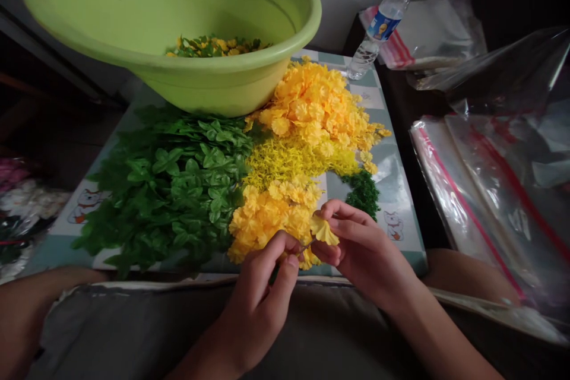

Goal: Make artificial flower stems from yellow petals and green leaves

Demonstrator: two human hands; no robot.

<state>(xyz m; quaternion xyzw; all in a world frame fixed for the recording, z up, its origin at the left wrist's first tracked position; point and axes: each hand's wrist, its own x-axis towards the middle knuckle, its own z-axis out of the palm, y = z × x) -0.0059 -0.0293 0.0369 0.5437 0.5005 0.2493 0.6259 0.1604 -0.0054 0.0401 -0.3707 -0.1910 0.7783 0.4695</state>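
Observation:
Between finger and thumb, my right hand (356,240) pinches a yellow artificial flower (324,230). My left hand (271,285) is closed on a thin stem (307,246) that runs to the underside of that flower; its lower end is hidden in the fingers. Just beyond my hands lies a heap of loose yellow flowers (262,217). Yellow sprigs (285,160) and a bigger pile of orange-yellow flowers (318,101) lie farther back. Left of them spreads a stack of green plastic leaves (178,184). A small dark green tuft (361,193) rests to the right.
A large green basin (222,80) stands at the table's back left, with flower-and-leaf pieces (218,46) inside. A water bottle (380,27) stands at the back right. Clear plastic bags (472,184) lie beyond the right edge of the patterned table (403,190).

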